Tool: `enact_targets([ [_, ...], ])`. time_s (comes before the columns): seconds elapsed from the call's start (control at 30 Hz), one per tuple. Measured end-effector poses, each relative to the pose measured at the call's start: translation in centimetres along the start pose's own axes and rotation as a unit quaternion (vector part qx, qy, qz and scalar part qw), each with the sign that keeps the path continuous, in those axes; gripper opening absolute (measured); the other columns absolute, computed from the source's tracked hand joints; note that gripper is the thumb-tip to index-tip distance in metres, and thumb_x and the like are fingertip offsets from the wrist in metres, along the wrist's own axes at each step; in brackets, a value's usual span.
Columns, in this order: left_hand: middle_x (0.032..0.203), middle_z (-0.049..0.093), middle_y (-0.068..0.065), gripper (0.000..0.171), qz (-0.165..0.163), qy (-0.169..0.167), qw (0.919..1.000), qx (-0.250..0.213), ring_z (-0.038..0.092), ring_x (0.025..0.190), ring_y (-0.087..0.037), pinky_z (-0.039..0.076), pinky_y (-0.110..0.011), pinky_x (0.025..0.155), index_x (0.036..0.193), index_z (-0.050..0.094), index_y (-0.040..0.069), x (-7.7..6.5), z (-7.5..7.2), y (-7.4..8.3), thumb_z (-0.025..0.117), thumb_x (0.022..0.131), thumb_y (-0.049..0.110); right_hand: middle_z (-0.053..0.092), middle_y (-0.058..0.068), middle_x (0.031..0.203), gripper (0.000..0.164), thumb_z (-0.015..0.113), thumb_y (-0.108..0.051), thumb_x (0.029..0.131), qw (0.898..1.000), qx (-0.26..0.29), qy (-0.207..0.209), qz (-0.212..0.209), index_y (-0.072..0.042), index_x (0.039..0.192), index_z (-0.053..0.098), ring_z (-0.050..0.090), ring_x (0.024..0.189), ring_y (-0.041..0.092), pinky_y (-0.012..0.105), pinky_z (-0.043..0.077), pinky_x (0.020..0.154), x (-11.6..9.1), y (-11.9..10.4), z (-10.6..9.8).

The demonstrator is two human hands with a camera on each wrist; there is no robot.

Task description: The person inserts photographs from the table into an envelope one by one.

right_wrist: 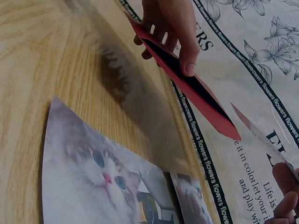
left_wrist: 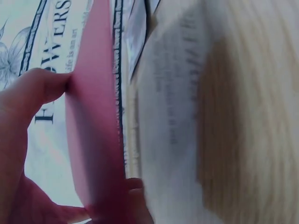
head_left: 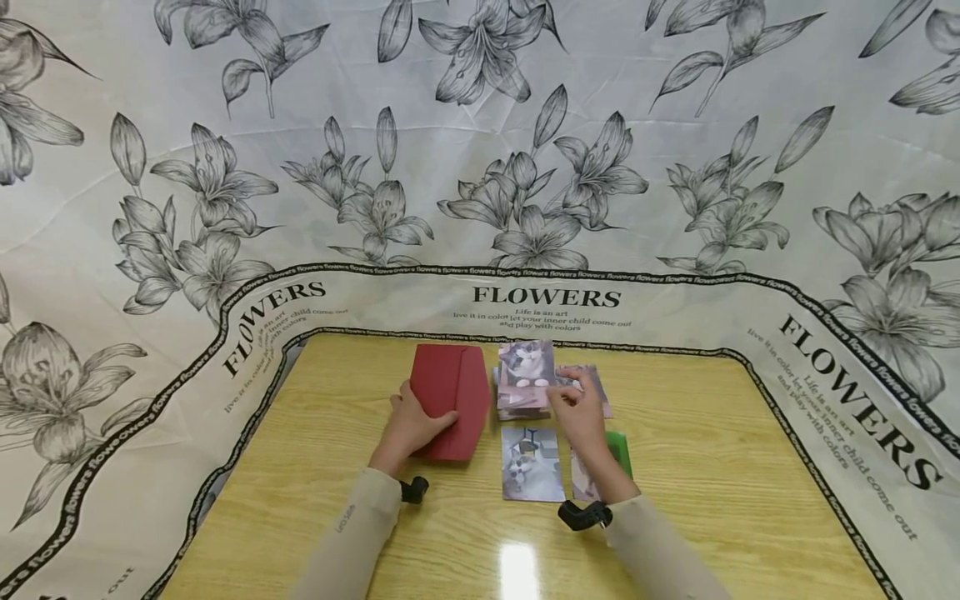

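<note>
Above wooden table (head_left: pixel 720 442), red envelope (head_left: pixel 448 390), flowered cloth (head_left: pixel 420 292)

cat photos (head_left: pixel 521 482) and a partly hidden green item (head_left: pixel 620 451) lie on the wood-grain table (head_left: pixel 750 483).

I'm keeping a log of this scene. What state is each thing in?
Red envelope: raised off the table, mouth slightly open.
Left grip: holding the envelope.
Right grip: pinching the upper cat photo.
Upper cat photo: raised, picture side showing.
Lower cat photo: lying on the table, picture up.
Photo behind the right grip: partly hidden.
Green item and photo beside it: both partly hidden.
</note>
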State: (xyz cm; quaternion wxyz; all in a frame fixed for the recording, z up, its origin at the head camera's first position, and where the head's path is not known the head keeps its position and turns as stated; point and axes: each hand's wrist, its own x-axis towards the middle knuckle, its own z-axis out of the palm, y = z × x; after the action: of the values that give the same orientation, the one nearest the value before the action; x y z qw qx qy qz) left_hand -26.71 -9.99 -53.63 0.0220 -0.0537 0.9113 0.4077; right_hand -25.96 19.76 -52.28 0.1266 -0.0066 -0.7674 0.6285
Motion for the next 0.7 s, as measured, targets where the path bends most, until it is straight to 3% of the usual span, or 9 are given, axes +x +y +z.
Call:
enact_targets([
  [0.23,0.141,0.046,-0.032,0.121,0.003,0.023,0.9997,0.006,0.064,0.105,-0.044,0.054,-0.061,0.093,0.168,0.014,0.000,-0.8,1.0,0.8,0.085,0.087,0.055,0.067,0.008,0.071,0.033,0.070,-0.005,0.102,1.000,0.002,-0.008,-0.012,-0.006,0.135,0.064,0.037,0.054,0.005,0.023,0.031,0.052,-0.5,0.1,2.1],
  [0.3,0.142,0.046,-0.033,0.123,0.006,0.026,0.9996,0.010,0.064,0.102,-0.043,0.055,-0.060,0.091,0.169,0.012,0.001,-0.8,1.4,0.8,0.085,0.086,0.056,0.061,-0.002,0.065,0.033,0.070,-0.005,0.102,1.000,-0.005,-0.007,-0.015,-0.005,0.135,0.064,0.037,0.054,0.005,0.023,0.031,0.052,-0.6,0.3,2.7],
  [0.4,0.142,0.046,-0.034,0.125,0.011,0.027,0.9995,0.011,0.065,0.100,-0.042,0.056,-0.058,0.089,0.170,0.011,0.001,-1.0,1.8,0.8,0.086,0.085,0.056,0.054,-0.006,0.061,0.034,0.068,-0.005,0.102,0.999,-0.026,-0.005,-0.020,-0.006,0.135,0.064,0.036,0.052,0.004,0.023,0.031,0.051,-0.7,0.5,3.4],
  [0.7,0.144,0.045,-0.034,0.127,0.022,0.027,0.9993,0.012,0.067,0.099,-0.043,0.058,-0.057,0.087,0.170,0.010,0.000,-1.2,2.6,0.9,0.086,0.084,0.054,0.068,0.005,0.071,0.034,0.071,-0.009,0.101,0.998,-0.058,0.002,-0.022,-0.008,0.134,0.064,0.046,0.056,0.008,0.025,0.038,0.055,-0.9,0.8,5.1],
])
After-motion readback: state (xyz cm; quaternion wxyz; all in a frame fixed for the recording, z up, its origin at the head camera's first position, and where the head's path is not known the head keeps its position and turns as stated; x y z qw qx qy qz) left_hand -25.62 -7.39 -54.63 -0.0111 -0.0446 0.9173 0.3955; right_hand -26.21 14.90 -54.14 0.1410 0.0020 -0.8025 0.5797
